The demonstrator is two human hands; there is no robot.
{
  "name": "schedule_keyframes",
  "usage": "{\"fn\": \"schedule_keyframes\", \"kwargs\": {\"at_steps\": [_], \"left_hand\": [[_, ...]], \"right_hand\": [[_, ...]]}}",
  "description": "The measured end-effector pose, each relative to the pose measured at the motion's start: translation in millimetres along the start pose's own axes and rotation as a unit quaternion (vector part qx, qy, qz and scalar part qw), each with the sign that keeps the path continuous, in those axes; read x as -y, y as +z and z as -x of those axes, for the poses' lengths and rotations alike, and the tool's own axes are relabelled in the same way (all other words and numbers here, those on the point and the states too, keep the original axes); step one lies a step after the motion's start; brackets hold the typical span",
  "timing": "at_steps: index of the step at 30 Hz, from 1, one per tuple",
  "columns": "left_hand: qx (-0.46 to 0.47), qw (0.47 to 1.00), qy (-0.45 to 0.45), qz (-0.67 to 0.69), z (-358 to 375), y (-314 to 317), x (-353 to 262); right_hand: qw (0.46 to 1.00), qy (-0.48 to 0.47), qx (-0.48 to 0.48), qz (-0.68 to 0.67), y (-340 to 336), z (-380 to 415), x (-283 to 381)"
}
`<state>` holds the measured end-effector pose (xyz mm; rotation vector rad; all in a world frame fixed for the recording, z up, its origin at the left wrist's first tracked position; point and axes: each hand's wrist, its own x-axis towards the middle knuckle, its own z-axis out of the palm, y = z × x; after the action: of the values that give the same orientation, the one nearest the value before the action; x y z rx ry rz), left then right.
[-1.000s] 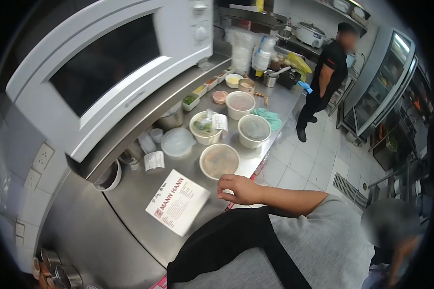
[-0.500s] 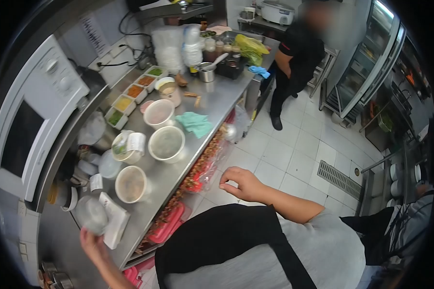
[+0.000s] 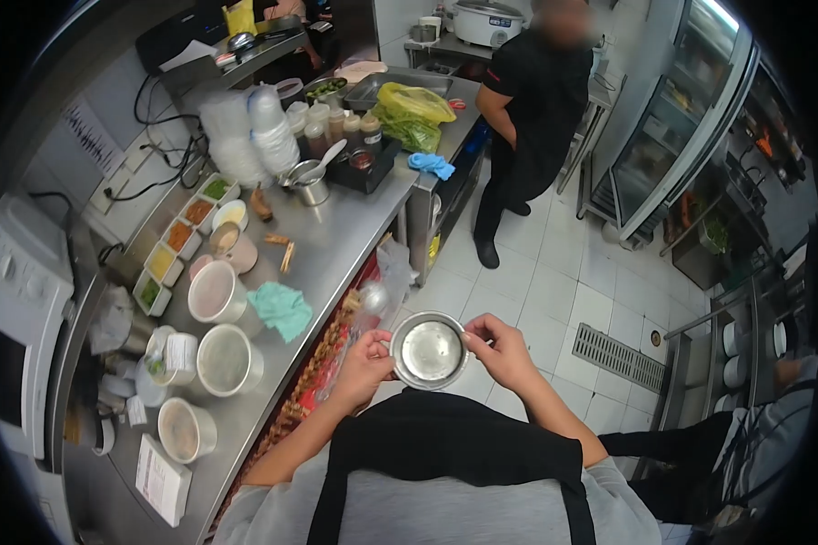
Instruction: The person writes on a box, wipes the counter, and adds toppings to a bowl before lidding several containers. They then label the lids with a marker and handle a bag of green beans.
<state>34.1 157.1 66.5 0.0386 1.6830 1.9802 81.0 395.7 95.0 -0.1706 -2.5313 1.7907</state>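
Note:
A round metal bowl [image 3: 430, 351] is held in front of the black apron, its inside facing up. My left hand [image 3: 365, 365] grips its left rim, fingers closed. On the right rim, my right hand [image 3: 500, 347] pinches the edge between thumb and fingers. The bowl looks empty, with a shiny, worn bottom. Left of it, on the steel counter, stand white tubs [image 3: 230, 361] and a green cloth [image 3: 280, 310]. A white box [image 3: 163, 479] lies near the counter's front edge.
Small containers of chopped food [image 3: 162, 263] line the counter's back. Stacked plastic cups [image 3: 273, 132], bottles, a metal pot [image 3: 309, 184] and a yellow-green bag [image 3: 413, 113] stand farther along. One person [image 3: 536, 109] stands beyond the counter; another person [image 3: 763, 436] is at the right.
My left hand has moved from the counter to in front of my body, bringing the round metal bowl. My right hand has taken hold of its other side. The view has shifted.

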Motion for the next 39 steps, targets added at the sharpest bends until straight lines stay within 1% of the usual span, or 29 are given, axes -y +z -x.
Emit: {"fn": "schedule_keyframes", "kwargs": {"at_steps": [2, 3, 5, 6, 7, 8, 9, 11, 12, 13, 16, 18, 19, 20, 22, 24, 26, 28, 30, 32, 34, 36, 38, 39], "left_hand": [[0.034, 0.999, 0.017, 0.003, -41.3, 12.5, -10.1], [0.049, 0.998, 0.032, 0.003, -64.7, 16.5, -12.5], [0.090, 0.995, 0.049, -0.012, -111.4, 15.1, -14.2], [0.095, 0.994, 0.059, -0.008, -131.2, 19.5, -22.8], [0.101, 0.993, 0.069, -0.004, -151.8, 26.4, -31.7], [0.109, 0.991, 0.078, -0.001, -172.7, 32.7, -39.8], [0.124, 0.990, 0.066, -0.017, -195.3, 34.8, -50.1], [0.091, 0.982, 0.140, -0.084, -240.2, 44.8, -72.5], [0.073, 0.975, 0.173, -0.119, -261.0, 50.4, -86.1], [0.068, 0.986, 0.131, -0.074, -278.7, 55.8, -104.7], [0.037, 0.979, 0.192, 0.050, -341.3, 62.0, -127.6], [0.002, 0.958, 0.277, 0.078, -382.5, 60.5, -139.2], [-0.028, 0.955, 0.280, 0.091, -398.9, 60.9, -147.0], [-0.061, 0.952, 0.280, 0.105, -413.1, 61.3, -153.5], [-0.096, 0.944, 0.278, 0.150, -435.2, 63.1, -163.6], [-0.167, 0.931, 0.278, 0.167, -451.5, 66.6, -170.6], [-0.195, 0.915, 0.292, 0.199, -464.6, 72.7, -175.8], [-0.211, 0.900, 0.309, 0.222, -474.8, 81.9, -183.3], [-0.238, 0.889, 0.323, 0.218, -479.4, 88.2, -185.1], [-0.266, 0.875, 0.340, 0.220, -483.0, 93.3, -188.2], [-0.292, 0.858, 0.359, 0.223, -483.3, 95.5, -191.8], [-0.312, 0.839, 0.392, 0.212, -488.6, 91.1, -195.7], [-0.321, 0.823, 0.422, 0.206, -494.4, 85.5, -209.2], [-0.327, 0.807, 0.444, 0.213, -498.3, 84.1, -215.6]], "right_hand": [[0.999, 0.028, 0.010, 0.014, -24.9, -30.2, -13.1], [1.000, 0.021, -0.004, -0.008, -33.8, -46.9, -24.1], [0.999, 0.031, -0.003, -0.029, -52.8, -78.5, -30.9], [0.999, 0.036, -0.001, -0.037, -62.5, -96.9, -30.0], [0.994, 0.055, -0.006, -0.090, -70.0, -115.0, -27.6], [0.992, 0.062, -0.014, -0.112, -79.6, -133.5, -29.8], [0.988, 0.069, -0.025, -0.135, -90.5, -152.7, -34.4], [0.980, 0.082, -0.054, -0.171, -114.3, -185.2, -39.0], [0.977, 0.079, -0.084, -0.178, -128.2, -198.5, -43.2], [0.972, 0.077, -0.115, -0.188, -143.1, -210.0, -49.6], [0.954, 0.083, -0.210, -0.195, -194.5, -246.2, -72.0], [0.941, 0.100, -0.244, -0.213, -235.8, -276.6, -100.0], [0.939, 0.094, -0.264, -0.202, -254.6, -294.7, -112.5], [0.942, 0.084, -0.258, -0.197, -272.9, -314.0, -123.7], [0.952, 0.069, -0.238, -0.182, -310.6, -359.4, -139.8], [0.962, 0.043, -0.205, -0.173, -336.7, -418.5, -140.9], [0.969, 0.029, -0.164, -0.183, -352.5, -481.7, -134.7], [0.978, 0.014, -0.094, -0.184, -362.4, -551.2, -123.7], [0.971, -0.004, -0.037, -0.237, -357.7, -618.6, -100.0], [0.965, 0.016, -0.024, -0.260, -341.8, -676.8, -59.2], [0.934, -0.050, 0.017, -0.354, -320.8, -747.7, -46.5], [0.904, -0.040, 0.016, -0.425, -297.5, -797.8, -9.4], [0.882, 0.012, -0.034, -0.470, -274.0, -858.6, 18.0], [0.878, 0.010, -0.036, -0.476, -265.0, -889.8, 29.0]]}}
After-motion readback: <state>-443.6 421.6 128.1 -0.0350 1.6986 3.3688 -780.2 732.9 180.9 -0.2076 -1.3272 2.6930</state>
